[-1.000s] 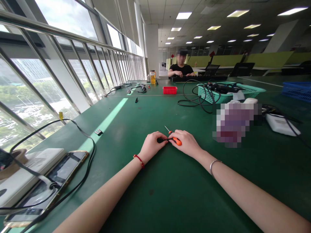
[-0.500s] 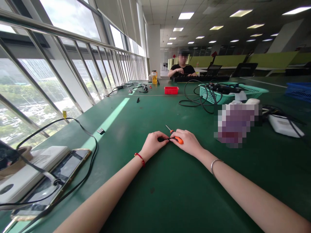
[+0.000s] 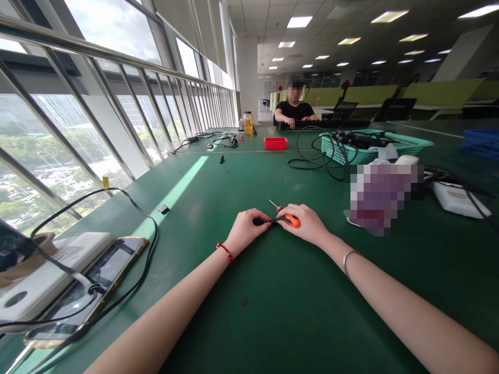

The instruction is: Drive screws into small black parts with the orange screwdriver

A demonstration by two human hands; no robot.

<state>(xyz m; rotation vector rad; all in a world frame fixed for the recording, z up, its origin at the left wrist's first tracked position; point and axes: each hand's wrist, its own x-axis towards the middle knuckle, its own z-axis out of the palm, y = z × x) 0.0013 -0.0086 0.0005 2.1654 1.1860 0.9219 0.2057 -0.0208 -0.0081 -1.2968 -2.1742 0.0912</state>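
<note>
1. Left hand [image 3: 249,224] is pinched narrow, thumb against fingertips, on a small dark piece [image 3: 274,221] that pokes out toward the other hand; what exactly it is, I cannot tell.
2. Curled round an orange-and-black screwdriver [image 3: 293,221], the right hand [image 3: 306,222] points the thin metal shaft up and left, apart from the piece. Its thumb and forefinger reach the piece's far end; whether they grip it is hidden.
3. Just changed: the right hand has drawn slightly away from the left, so fingertips that almost met half a second ago now leave a small gap. The piece shows across that gap, which suggests fingertip handling, with the screwdriver merely kept in the palm.
4. Also different: more of the orange handle shows, and across the green table [image 3: 218,311] a co-worker's hand [image 3: 290,122], raised earlier, is now down by a long black object [image 3: 331,124].
</note>
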